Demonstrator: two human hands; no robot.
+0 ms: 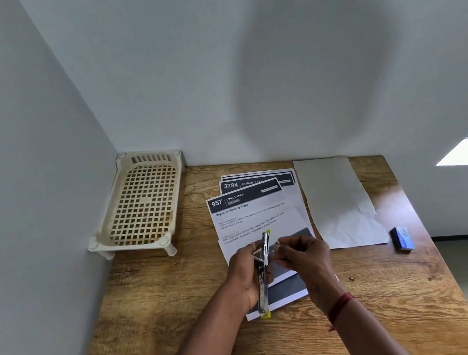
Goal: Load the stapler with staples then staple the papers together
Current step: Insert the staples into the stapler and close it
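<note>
My right hand (303, 254) pinches what looks like a staple strip w/ fingertips together; left hand (248, 274) clamps the stapler (265, 269), held open above the papers (258, 219) for loading, I reckon. Staple box (403, 238) sits near table (186, 319) right edge; open room front-left.

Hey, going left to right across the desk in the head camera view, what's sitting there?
Cream plastic rack → printed papers with the stapler held over them → blank white sheet → small blue staple box.
</note>
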